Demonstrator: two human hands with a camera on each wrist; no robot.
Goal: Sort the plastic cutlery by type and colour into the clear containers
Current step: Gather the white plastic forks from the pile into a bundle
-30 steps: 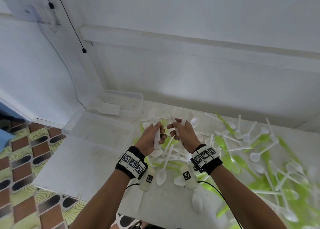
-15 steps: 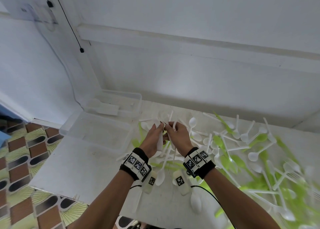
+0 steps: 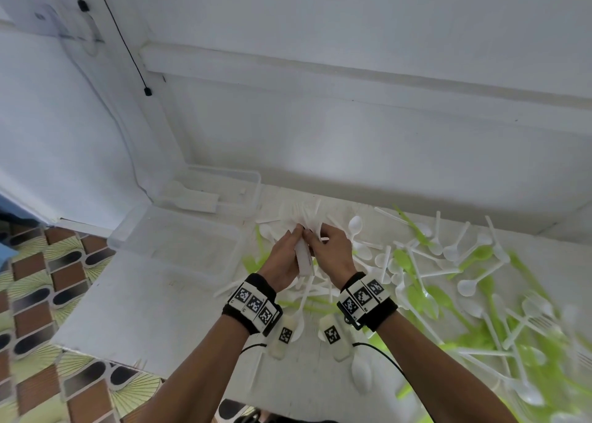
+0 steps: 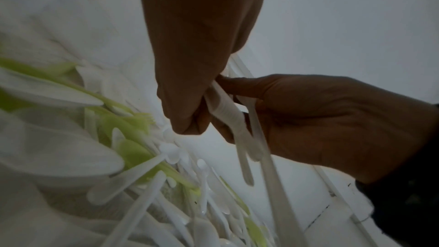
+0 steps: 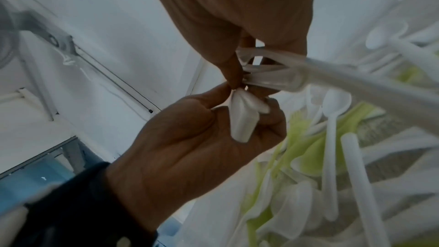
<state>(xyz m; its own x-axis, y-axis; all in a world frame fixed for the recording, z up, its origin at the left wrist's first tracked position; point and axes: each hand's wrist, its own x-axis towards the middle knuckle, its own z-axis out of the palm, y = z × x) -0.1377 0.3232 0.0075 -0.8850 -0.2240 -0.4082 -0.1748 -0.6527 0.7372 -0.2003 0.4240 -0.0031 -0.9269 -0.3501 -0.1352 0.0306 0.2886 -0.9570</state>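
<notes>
My left hand (image 3: 290,245) grips a bundle of white plastic cutlery (image 3: 303,259) by the handles, held upright above the table. My right hand (image 3: 320,240) meets it fingertip to fingertip and pinches several more white pieces (image 5: 268,80) against the bundle. The heads fan out past the fingers (image 3: 304,212). In the right wrist view the left hand (image 5: 190,147) curls round the bundle's flat end (image 5: 242,123). In the left wrist view the right hand (image 4: 332,119) holds thin white handles (image 4: 251,138). Two clear containers stand to the left: a near one (image 3: 141,230) and a far one (image 3: 256,182).
A stack of white cutlery (image 3: 189,198) lies in the far container. A loose heap of white and green spoons and forks (image 3: 448,278) covers the table's right half. The white table (image 3: 134,310) ends at the left over a patterned tiled floor (image 3: 38,294). A wall stands close behind.
Both hands have moved forward and closed together. The right hand has brought its white pieces against the bundle in the left hand.
</notes>
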